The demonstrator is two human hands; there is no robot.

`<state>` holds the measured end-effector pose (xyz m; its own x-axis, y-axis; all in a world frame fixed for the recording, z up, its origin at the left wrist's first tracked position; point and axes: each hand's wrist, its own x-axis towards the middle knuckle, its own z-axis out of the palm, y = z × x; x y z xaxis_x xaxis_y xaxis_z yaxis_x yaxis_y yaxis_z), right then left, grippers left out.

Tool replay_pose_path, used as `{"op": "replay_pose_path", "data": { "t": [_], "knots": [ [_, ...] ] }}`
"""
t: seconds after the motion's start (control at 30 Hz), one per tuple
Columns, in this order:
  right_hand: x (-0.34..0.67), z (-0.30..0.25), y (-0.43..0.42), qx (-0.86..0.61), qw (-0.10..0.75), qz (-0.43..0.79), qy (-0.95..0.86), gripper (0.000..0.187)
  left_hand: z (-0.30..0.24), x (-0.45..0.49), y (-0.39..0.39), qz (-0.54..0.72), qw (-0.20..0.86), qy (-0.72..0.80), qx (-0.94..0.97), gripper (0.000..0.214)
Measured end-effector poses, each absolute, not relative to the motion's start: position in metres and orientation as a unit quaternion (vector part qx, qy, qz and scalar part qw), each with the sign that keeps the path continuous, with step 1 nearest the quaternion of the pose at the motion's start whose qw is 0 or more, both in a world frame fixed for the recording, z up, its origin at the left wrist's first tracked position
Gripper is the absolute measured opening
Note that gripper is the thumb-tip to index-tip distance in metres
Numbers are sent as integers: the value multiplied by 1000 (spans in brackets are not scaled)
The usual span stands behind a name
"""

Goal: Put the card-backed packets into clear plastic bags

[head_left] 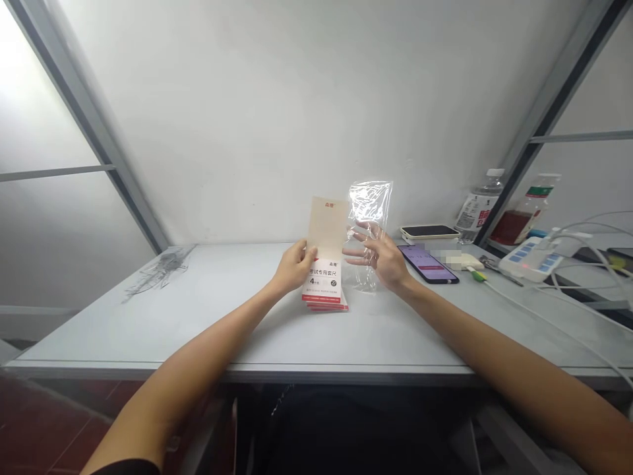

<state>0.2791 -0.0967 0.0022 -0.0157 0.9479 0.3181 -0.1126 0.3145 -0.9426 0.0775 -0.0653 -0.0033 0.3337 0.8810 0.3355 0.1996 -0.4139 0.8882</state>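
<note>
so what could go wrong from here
The clear plastic bag sits loosely against the spread fingers of the right hand, so it could slip away. The phone lies close to that hand and might get knocked. The stack of ruler-set packets under the left hand might slide apart.

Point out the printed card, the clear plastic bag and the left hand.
Printed card (326, 227), head view, blank upper part.
Clear plastic bag (370, 204), head view, top end.
Left hand (295, 267), head view, back of hand.

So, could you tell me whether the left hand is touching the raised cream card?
Touching: the head view shows the left hand gripping the side edge of the raised cream card, its fingers overlapping the card.
</note>
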Motion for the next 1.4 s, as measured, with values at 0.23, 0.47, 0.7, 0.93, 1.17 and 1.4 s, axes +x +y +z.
{"op": "replay_pose_path", "data": {
  "t": [0.23, 0.47, 0.7, 0.93, 1.17, 1.4],
  "knots": [
    [285, 10, -99, -391, 603, 415, -558, 48, -1, 77, -65, 420, 489, 345, 682, 41],
    [292, 13, -95, -380, 599, 471, -524, 51, 2, 75, -67, 398, 510, 323, 691, 45],
    [292, 13, -96, -371, 524, 541, -543, 53, 1, 75, -64, 400, 458, 351, 712, 43],
    [286, 9, -98, -332, 470, 626, -526, 50, 2, 76, -68, 460, 314, 415, 719, 47],
    [279, 6, -101, -336, 430, 652, -527, 44, 9, 77, -78, 482, 228, 440, 723, 47],
    [272, 1, -102, -321, 420, 671, -520, 39, 8, 77, -78, 510, 162, 435, 724, 44]
  ]
}}
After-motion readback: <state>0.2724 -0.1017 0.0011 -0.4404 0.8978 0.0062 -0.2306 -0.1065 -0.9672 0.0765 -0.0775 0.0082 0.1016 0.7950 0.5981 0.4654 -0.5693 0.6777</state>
